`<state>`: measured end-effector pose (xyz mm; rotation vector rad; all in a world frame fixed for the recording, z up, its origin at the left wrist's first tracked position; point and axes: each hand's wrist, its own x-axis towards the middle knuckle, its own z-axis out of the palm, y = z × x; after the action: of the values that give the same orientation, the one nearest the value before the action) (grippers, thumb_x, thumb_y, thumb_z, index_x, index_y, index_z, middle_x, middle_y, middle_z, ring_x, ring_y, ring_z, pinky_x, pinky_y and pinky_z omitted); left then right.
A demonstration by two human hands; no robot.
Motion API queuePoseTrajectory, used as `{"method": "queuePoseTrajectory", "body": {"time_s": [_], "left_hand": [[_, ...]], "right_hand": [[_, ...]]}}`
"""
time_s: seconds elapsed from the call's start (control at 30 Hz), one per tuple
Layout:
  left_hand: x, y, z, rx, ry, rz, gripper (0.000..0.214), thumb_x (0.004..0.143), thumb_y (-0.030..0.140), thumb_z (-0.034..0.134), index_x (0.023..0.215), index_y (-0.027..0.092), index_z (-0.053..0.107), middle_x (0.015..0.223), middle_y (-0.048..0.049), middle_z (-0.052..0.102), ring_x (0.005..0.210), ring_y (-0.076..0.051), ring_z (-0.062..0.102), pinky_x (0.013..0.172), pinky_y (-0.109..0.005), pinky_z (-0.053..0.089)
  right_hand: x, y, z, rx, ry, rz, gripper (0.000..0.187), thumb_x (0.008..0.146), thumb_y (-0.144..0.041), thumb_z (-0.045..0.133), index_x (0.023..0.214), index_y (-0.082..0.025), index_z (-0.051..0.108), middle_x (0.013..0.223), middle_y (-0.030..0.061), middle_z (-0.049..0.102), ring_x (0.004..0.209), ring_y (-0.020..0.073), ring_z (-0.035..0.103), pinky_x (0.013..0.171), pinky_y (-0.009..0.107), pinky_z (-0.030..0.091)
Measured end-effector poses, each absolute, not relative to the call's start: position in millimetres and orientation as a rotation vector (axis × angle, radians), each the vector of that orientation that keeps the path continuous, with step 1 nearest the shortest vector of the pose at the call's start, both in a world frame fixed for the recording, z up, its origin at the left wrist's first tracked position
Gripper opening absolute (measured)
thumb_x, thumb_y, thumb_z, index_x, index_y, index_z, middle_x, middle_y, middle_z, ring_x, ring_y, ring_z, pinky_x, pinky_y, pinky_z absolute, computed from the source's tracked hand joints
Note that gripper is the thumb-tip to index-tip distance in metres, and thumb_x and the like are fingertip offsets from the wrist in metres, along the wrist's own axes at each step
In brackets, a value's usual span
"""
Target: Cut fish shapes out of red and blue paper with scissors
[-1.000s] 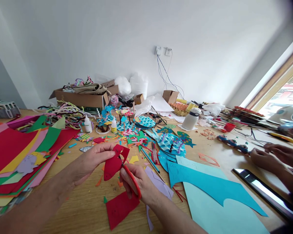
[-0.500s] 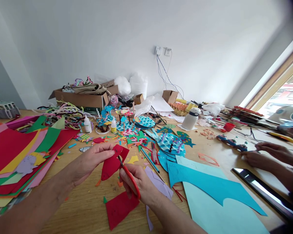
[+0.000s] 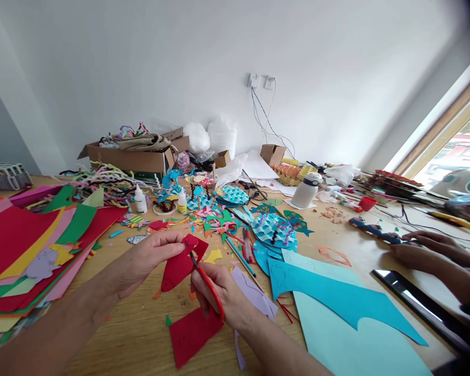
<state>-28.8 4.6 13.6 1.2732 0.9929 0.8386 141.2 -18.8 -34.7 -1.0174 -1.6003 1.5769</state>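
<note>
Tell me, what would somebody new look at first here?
Probably the red paper piece near the middle, pinched in the left hand while the right hand holds red-handled scissors to it. Next might come the big blue sheet lying over a pale green one at the lower right, and the bright stack of coloured paper at the left edge.

The scissors (image 3: 214,294) have red handles and dark blades; the held paper (image 3: 175,272) is plain red, like the lower sheet (image 3: 194,337) on the light brown, wood-grained tabletop (image 3: 125,339). The long cutout (image 3: 329,293) is turquoise, the large sheet (image 3: 348,347) pale mint, the crumpled-looking scrap (image 3: 254,292) lilac, the round craft (image 3: 268,225) wavy blue and white
</note>
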Motion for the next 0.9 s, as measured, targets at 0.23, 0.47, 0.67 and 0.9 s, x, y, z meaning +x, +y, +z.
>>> {"method": "queuePoseTrajectory", "body": {"time_s": [0.23, 0.47, 0.67, 0.9], "left_hand": [[-30.8, 5.6, 13.0, 1.257, 0.979, 0.809, 0.015, 0.073, 0.034, 0.064, 0.074, 0.020, 0.067, 0.072, -0.0003, 0.066, 0.073, -0.018, 0.059, 0.069, -0.028, 0.044], [-30.9, 5.7, 13.8, 1.239, 0.964, 0.800, 0.013, 0.074, 0.032, 0.065, 0.074, 0.020, 0.066, 0.071, 0.0011, 0.063, 0.070, -0.015, 0.057, 0.067, -0.025, 0.042], [-30.3, 5.3, 17.4, 1.239, 0.952, 0.778, 0.013, 0.075, 0.031, 0.064, 0.077, 0.019, 0.067, 0.077, -0.0004, 0.066, 0.069, -0.014, 0.055, 0.065, -0.024, 0.042], [-34.2, 4.4, 18.1, 1.314, 0.939, 0.691, 0.014, 0.076, 0.032, 0.062, 0.076, 0.019, 0.067, 0.075, 0.0005, 0.066, 0.069, -0.014, 0.055, 0.064, -0.024, 0.041]], "right_hand": [[139.9, -20.3, -30.9, -1.033, -1.573, 1.587, 0.045, 0.076, -0.059, 0.049, 0.059, -0.018, 0.043, 0.042, -0.0075, 0.038, 0.033, 0.0039, 0.035, 0.033, 0.015, 0.024], [139.4, -19.8, -32.3, -0.958, -1.558, 1.604, 0.049, 0.073, -0.064, 0.050, 0.056, -0.019, 0.041, 0.037, -0.0085, 0.035, 0.031, 0.0045, 0.035, 0.031, 0.016, 0.023], [140.6, -19.7, -32.6, -0.971, -1.613, 1.592, 0.048, 0.076, -0.064, 0.047, 0.061, -0.018, 0.045, 0.037, -0.0083, 0.037, 0.032, 0.0047, 0.036, 0.033, 0.016, 0.024], [140.6, -19.0, -35.4, -0.916, -1.590, 1.612, 0.043, 0.076, -0.057, 0.051, 0.058, -0.018, 0.043, 0.039, -0.0085, 0.038, 0.034, 0.0042, 0.036, 0.034, 0.015, 0.026]]}}
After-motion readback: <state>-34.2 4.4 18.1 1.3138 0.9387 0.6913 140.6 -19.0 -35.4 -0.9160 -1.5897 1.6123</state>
